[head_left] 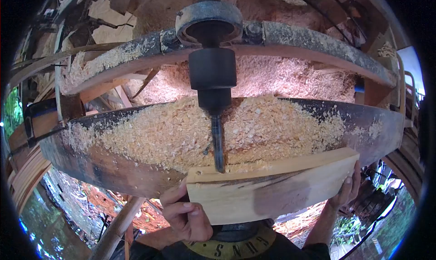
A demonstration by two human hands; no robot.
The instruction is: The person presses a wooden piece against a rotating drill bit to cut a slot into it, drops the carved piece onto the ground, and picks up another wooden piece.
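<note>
A thick pale wooden block (272,187) stands on its long edge at the near side of the worktable, its broad face toward me. My left hand (188,217) grips its left end, with fingers folded against the wood. Around the right end, my right hand (347,187) is closed, partly hidden behind the corner. A small hole shows in the block's narrow top face near the left end. Just right of that hole, the tip of a drill bit (218,144) meets the top face; I cannot tell how deep it sits. The bit hangs from a dark drill chuck (212,71).
Wood shavings (268,123) are heaped over the dark worktable (122,169) behind the block. A dusty curved beam (313,44) crosses behind the chuck. A round pole (118,228) slants at lower left. More shavings and wood scraps lie beyond the beam.
</note>
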